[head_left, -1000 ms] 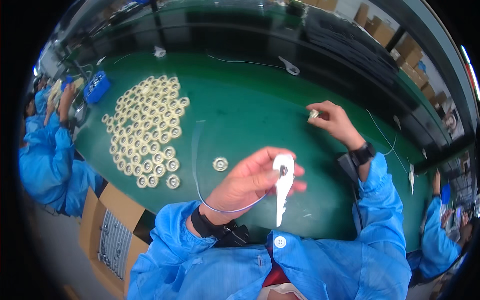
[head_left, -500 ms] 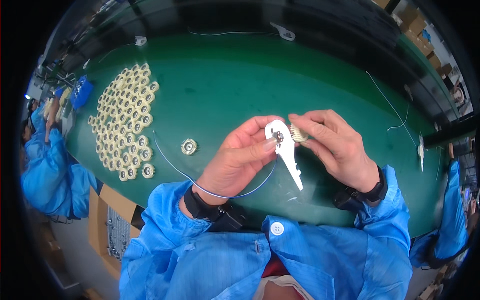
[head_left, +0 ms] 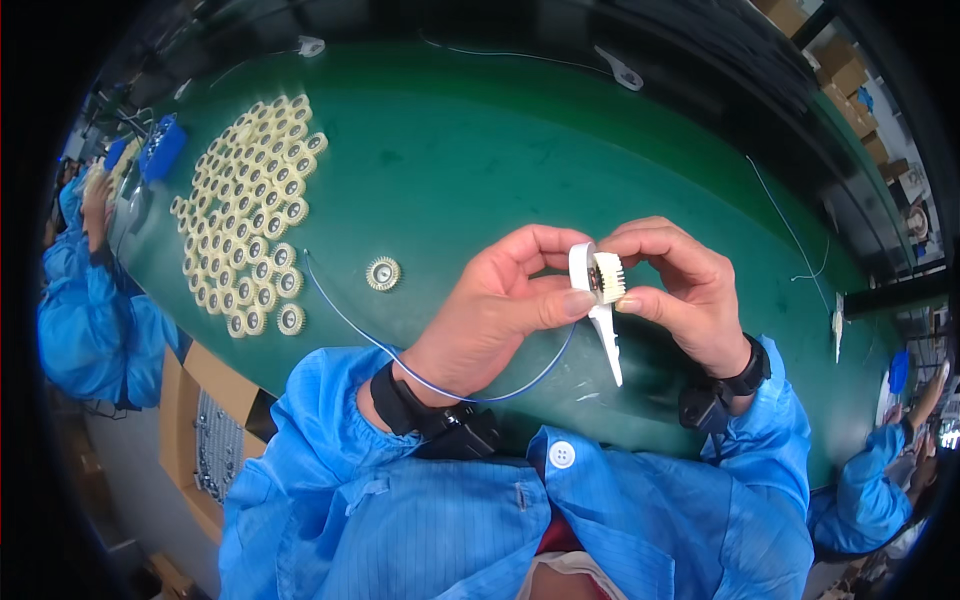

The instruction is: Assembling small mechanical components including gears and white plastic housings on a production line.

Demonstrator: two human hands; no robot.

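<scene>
Since half a second ago the white lever (head_left: pixel 609 345) is turning nearly edge-on, and the cream gear (head_left: pixel 611 280) is closing in on the right face of its round head — a dark hub now showing between the two. Whether the gear is sitting fully on that hub, I cannot tell.

Left hand (head_left: pixel 495 305) is pinching the head, thumb in front, fingers curling behind. Right hand (head_left: pixel 690 290) is gripping the gear at its rim, thumb and forefinger parting only by the gear's own width. Gear axis is running roughly left to right, toward the head; the lever's long axis is running down and slightly right, its tip pointing at the blue jacket (head_left: pixel 640 500). Right hand is the nearer one to the gear, left to the lever.

Thin cable (head_left: pixel 490 401) is looping below the left wrist. Green table (head_left: pixel 470 180) is lying open beyond both hands; one loose gear (head_left: pixel 383 273) is resting left — the gear cluster (head_left: pixel 262 190) spreading farther out.
</scene>
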